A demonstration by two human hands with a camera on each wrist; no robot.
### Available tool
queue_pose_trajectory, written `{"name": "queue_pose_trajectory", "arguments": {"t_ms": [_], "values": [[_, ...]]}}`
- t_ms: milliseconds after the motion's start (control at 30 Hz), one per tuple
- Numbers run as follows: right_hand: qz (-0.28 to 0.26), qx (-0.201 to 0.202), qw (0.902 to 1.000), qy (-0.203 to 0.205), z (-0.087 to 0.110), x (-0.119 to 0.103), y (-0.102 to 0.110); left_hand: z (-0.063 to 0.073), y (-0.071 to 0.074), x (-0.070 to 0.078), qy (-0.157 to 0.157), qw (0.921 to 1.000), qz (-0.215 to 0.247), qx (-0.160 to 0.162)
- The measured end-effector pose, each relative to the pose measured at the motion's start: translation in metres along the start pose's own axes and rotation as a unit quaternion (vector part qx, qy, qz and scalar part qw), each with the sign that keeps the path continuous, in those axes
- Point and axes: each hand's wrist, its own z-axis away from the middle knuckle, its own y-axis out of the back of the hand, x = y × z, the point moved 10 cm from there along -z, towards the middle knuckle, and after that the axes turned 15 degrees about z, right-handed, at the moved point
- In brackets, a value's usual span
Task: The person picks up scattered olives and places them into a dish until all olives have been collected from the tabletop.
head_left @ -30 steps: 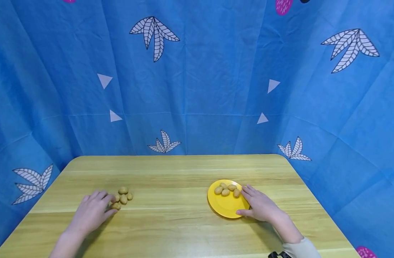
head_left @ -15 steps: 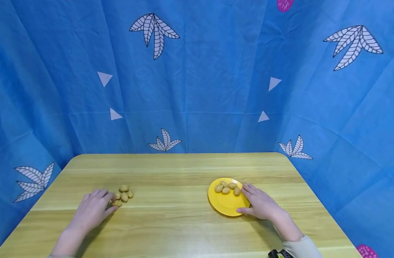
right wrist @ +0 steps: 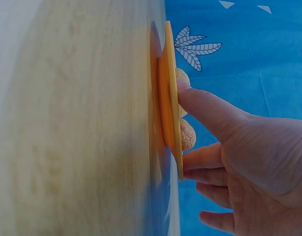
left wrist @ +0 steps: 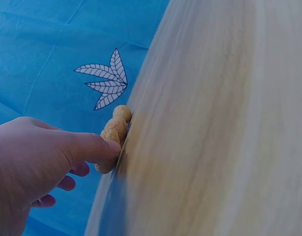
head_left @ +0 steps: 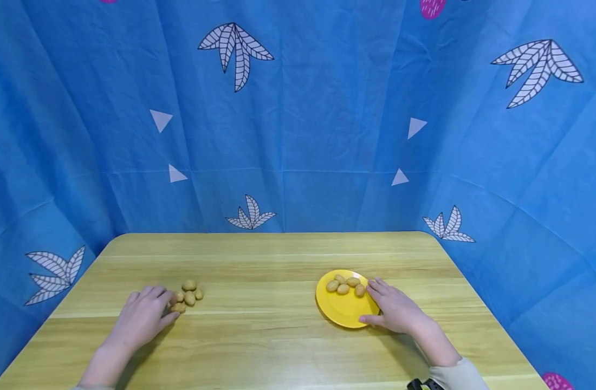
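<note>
At the table's left, my left hand (head_left: pixel 141 317) has curled fingers and a thumb around a tan, oval nut, apparently a walnut (left wrist: pixel 106 164), partly hidden by them. Several similar walnuts (head_left: pixel 189 298) lie loose just beyond the fingertips. Right of centre is a round yellow plate (head_left: pixel 344 314), bearing several walnuts (head_left: pixel 343 288) along its far half. Beside it, my right hand (head_left: pixel 395 310) touches the plate's right rim with spread thumb and fingers. From the right wrist, the thumb (right wrist: pixel 209 108) extends over the rim, and the fingertips meet its near end.
A pale wooden table (head_left: pixel 259 341) bears everything. Blue patterned cloth (head_left: pixel 317 119) hangs behind it and along both sides. A dark strap (head_left: pixel 425 384) shows at my right cuff.
The head view shifts very slightly. Both hands, the plate and the walnuts keep the same places on the table.
</note>
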Motion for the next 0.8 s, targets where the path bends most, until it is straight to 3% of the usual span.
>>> {"name": "queue_pose_trajectory", "arguments": {"t_ms": [367, 633, 800], "values": [[-0.003, -0.002, 1.0000, 0.001, 0.000, 0.000, 0.000, -0.002, 0.013, 0.016, -0.024, 0.9994, 0.011, 0.025], [-0.002, -0.003, 1.0000, 0.000, 0.001, 0.000, -0.001, -0.003, 0.023, 0.037, -0.067, 0.9959, -0.001, 0.061], [0.000, -0.001, 1.0000, 0.000, 0.000, 0.000, -0.002, -0.006, 0.023, 0.050, -0.080, 0.9948, -0.007, 0.062]]}}
